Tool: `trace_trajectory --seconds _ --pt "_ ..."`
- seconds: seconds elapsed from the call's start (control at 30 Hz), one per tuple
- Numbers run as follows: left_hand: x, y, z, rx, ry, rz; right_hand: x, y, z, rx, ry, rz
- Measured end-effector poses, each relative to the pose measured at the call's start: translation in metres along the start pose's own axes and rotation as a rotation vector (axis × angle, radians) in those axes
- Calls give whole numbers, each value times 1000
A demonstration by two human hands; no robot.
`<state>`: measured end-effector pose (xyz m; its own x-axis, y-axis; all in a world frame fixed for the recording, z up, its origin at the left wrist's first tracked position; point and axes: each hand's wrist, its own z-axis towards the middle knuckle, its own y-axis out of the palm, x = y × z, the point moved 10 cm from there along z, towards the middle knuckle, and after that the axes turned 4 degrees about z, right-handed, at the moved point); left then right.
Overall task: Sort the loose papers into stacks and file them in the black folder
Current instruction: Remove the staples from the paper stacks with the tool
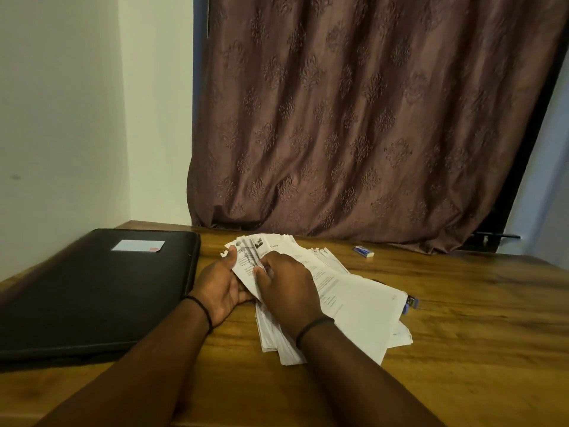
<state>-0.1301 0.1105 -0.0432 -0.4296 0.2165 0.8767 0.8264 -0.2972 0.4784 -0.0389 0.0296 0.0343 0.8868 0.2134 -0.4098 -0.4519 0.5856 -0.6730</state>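
Pile of messy white printed papers [363, 303] on brown wooden table [477, 334], held from beneath by left hand [220, 291], thumb on top, while right hand [288, 288] pinches upper sheets, probably to leaf through for sorting; closed flat black folder [92, 291] lies just left.

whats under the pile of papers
The wooden table, and a small blue object poking out at the right edge of the paper pile. The sheets cover most of it, so what it is cannot be told.
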Motion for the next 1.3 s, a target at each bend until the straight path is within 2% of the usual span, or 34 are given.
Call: trace_trajectory --seconds 0.23,0.43,0.57,0.63,0.77,0.83,0.9,1.03,1.1,1.2,1.3 --pt "2 6 -2 -29 13 112 4 -7 0 72 37 66" --pt "9 19 -10 -80 102 190 0 1 -3 -1 52 202" --pt "14 1 -10 68 166 157 18 6 -3 4 191 372" --pt "18 -3 -14 102 181 169 25 -3 -2 48 207 385" --pt "53 -4 -26 116 274 148 45 -65 11 273 185 361" --pt "83 3 -34 99 331 145 55 -91 28 263 228 364" --pt "119 13 -48 89 427 138 56 -104 45 156 273 526" --pt "187 30 -76 57 584 139 10 -97 62 -42 161 1141" --pt "219 31 -89 40 629 179 -9 -98 64 22 148 1261" --pt "261 25 -106 36 680 268 -37 -103 74 172 140 1280" --pt "291 15 -125 50 742 360 -73 -107 90 239 100 1334"
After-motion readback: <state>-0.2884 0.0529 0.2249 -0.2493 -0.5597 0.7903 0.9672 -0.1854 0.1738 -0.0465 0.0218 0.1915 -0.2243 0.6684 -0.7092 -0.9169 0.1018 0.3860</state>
